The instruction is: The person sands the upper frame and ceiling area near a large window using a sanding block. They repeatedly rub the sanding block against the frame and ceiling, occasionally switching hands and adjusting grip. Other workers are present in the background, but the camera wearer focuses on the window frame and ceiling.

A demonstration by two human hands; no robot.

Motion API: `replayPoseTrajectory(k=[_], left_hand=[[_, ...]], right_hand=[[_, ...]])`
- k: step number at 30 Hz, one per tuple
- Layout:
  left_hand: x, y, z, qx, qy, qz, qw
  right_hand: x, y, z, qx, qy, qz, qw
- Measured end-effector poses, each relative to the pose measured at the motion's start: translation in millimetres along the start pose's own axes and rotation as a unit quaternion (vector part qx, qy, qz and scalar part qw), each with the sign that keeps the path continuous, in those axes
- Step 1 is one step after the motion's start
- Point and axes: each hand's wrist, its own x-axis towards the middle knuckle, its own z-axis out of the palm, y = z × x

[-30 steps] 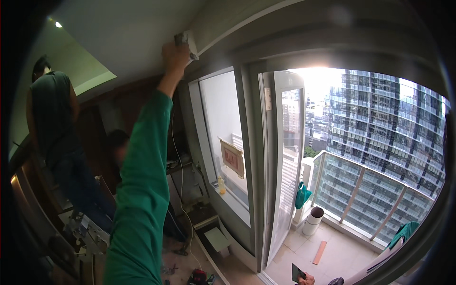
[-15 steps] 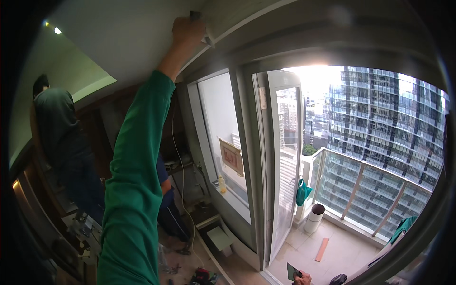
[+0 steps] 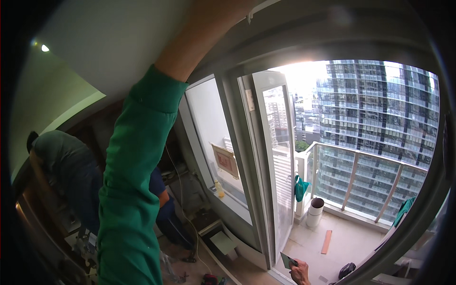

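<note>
My left arm, in a green sleeve, reaches up from the lower left to the ceiling edge above the window frame. Only the wrist and back part of my left hand show. Its fingers lie beyond the top edge, so what they hold is hidden. A small whitish bit hangs beside it at the pale trim. Low at the right, in front of the balcony doorway, my right hand is closed round a putty knife with a flat, dark blade, tilted up to the left.
A glazed door stands swung outward onto a balcony with a glass railing. A white cylindrical bucket and an orange-brown strip are on its floor. At the left a person bends over; another is partly behind my arm.
My left hand has moved up and right, largely out of view; earlier it gripped a dark-handled scraper at the ceiling edge. My right hand shows more fully. The person at left has bent lower.
</note>
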Motion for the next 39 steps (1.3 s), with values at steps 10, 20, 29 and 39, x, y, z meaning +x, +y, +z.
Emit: replayPoseTrajectory(k=[10, 20, 29, 39], left_hand=[[-234.1, -60.0, -112.5, -0.402, 0.064, -0.504, 0.762], [-485.3, 16.1, -228.6, -0.439, 0.234, -0.787, 0.366], [-427.8, -8.5, -247.7, -0.481, 0.272, -0.651, 0.521], [-429.5, 27.4, -244.9, -0.507, 0.305, -0.676, 0.439]], right_hand=[[-4.1, -84.2, 5.3, 0.222, 0.039, 0.055, 0.973], [21.9, -251.0, -5.4, 0.224, -0.007, -0.088, 0.970], [-7.2, -379.2, 71.0, 0.264, -0.155, -0.193, 0.932], [-29.7, -376.7, 167.9, 0.457, -0.050, -0.065, 0.886]])
